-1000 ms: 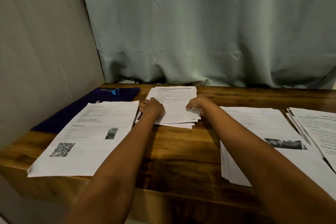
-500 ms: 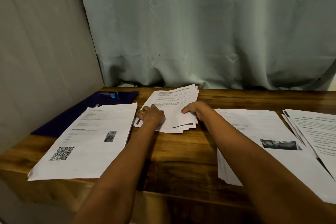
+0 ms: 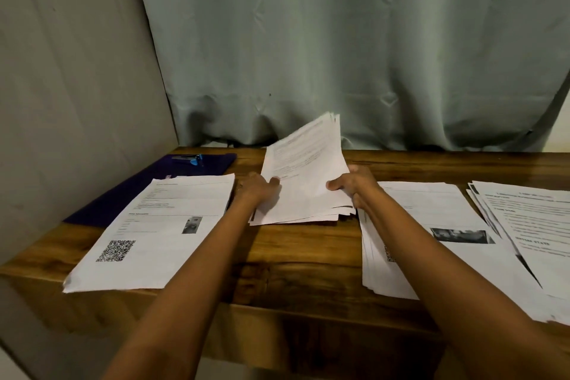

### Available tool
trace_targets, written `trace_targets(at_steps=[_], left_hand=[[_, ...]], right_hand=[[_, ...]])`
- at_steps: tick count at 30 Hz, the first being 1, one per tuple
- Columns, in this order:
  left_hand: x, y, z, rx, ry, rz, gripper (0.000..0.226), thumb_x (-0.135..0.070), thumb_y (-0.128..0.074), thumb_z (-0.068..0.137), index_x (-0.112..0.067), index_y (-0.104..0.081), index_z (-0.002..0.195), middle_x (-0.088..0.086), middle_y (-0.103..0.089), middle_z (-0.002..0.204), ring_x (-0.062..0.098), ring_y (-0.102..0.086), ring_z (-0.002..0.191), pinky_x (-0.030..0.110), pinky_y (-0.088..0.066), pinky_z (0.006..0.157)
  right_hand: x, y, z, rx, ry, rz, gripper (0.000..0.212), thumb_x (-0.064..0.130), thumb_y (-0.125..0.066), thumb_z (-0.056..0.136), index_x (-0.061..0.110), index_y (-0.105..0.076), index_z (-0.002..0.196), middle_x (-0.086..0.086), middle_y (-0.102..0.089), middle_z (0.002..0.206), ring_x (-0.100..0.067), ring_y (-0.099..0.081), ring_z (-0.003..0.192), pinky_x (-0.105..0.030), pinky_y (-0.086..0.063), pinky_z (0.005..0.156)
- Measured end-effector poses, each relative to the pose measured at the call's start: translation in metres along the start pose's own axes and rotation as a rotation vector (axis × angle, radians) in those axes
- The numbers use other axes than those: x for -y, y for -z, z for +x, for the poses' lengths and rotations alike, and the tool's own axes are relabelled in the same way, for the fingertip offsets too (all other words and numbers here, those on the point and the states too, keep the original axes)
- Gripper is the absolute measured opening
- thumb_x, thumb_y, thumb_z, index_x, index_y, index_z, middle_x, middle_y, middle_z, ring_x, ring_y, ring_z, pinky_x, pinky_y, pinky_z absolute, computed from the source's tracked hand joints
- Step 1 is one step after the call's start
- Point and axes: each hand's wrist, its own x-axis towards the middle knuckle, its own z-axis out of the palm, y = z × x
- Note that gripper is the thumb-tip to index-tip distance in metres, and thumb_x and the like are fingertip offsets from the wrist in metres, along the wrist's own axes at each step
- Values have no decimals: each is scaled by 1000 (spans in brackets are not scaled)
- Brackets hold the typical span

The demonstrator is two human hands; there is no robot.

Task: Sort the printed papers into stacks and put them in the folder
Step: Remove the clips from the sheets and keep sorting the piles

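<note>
A wooden table (image 3: 287, 259) stood in a corner, with a grey wall (image 3: 71, 71) at left and a pale green curtain (image 3: 339, 40) behind. The left hand (image 3: 257, 191) and right hand (image 3: 354, 187) each gripped 1 side of the middle paper stack (image 3: 303, 182), its far edge tilted up off the table. A purple folder (image 3: 123, 194) lay far left.

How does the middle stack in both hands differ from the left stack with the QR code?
The middle stack has its far edge tilted up, gripped by the left hand and right hand; the left stack lies flat on the table, untouched. The middle stack's near edges are fanned; the left stack's look squarer. Both are white printed sheets.
</note>
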Motion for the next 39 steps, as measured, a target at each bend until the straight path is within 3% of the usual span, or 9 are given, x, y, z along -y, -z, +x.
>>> trace_targets(at_steps=[3, 7, 10, 13, 17, 22, 26, 35, 39], left_hand=[[-4, 14, -6, -26, -13, -383, 59, -50, -49, 95, -7, -42, 135, 6, -52, 134, 31, -54, 119, 36, -46, 92], [-7, 33, -15, -52, -46, -874, 61, -40, -62, 91, -8, -36, 136, 5, -55, 124, 25, -58, 110, 35, -49, 83], [-10, 46, -22, -29, -132, -1060, 58, -35, -66, 88, -8, -43, 135, 1, -59, 126, 23, -60, 109, 36, -53, 87], [-19, 50, -34, -88, -267, -1046, 34, -21, -56, 96, -11, -54, 128, -2, -62, 119, 18, -62, 103, 23, -54, 72], [-31, 56, -42, -298, -382, -928, 33, -27, -51, 99, -11, -53, 128, -1, -59, 124, 17, -57, 108, 31, -49, 87], [-25, 47, -51, -514, -443, -792, 32, -30, -50, 99, -6, -55, 120, 5, -61, 120, 16, -57, 104, 26, -47, 81], [-10, 40, -50, -478, -483, -736, 36, -34, -50, 98, -7, -54, 123, 6, -62, 122, 14, -57, 103, 26, -47, 82], [-8, 50, -61, -462, -503, -786, 40, -34, -49, 98, -10, -51, 129, 1, -59, 125, 10, -54, 108, 19, -45, 82], [-9, 55, -63, -456, -505, -775, 42, -38, -51, 97, -10, -52, 129, 3, -60, 125, 10, -55, 105, 10, -44, 74]], right_hand=[[12, 17, -15, 44, 85, 67, 44, -7, -74, 73, 5, -61, 113, -8, -66, 113, -30, -65, 96, -41, -57, 79], [23, 32, -27, 97, 134, 148, 43, -7, -72, 75, 2, -59, 115, -12, -66, 115, -32, -65, 91, -37, -57, 67], [24, 34, -32, 100, 157, 154, 43, -5, -73, 76, 2, -59, 116, -13, -65, 117, -34, -65, 98, -45, -57, 80], [23, 29, -34, 82, 208, 186, 45, -7, -72, 76, -1, -57, 119, -16, -64, 120, -35, -63, 105, -50, -51, 93], [23, 17, -37, 40, 333, 236, 41, -4, -69, 80, 2, -56, 118, -10, -64, 116, -30, -61, 108, -38, -50, 91], [15, 3, -48, 84, 489, -21, 41, 15, -55, 95, 9, -46, 135, -3, -55, 128, -16, -52, 111, -28, -42, 89], [4, 1, -50, 68, 449, -5, 40, 13, -45, 100, 11, -43, 139, -6, -52, 137, -24, -50, 124, -30, -41, 93], [9, 4, -60, 2, 463, 21, 37, 9, -52, 96, 8, -49, 133, -8, -56, 131, -21, -54, 114, -28, -44, 86], [12, 4, -61, 18, 471, -6, 39, 8, -54, 95, 8, -48, 134, -10, -55, 134, -28, -52, 122, -31, -45, 90]])
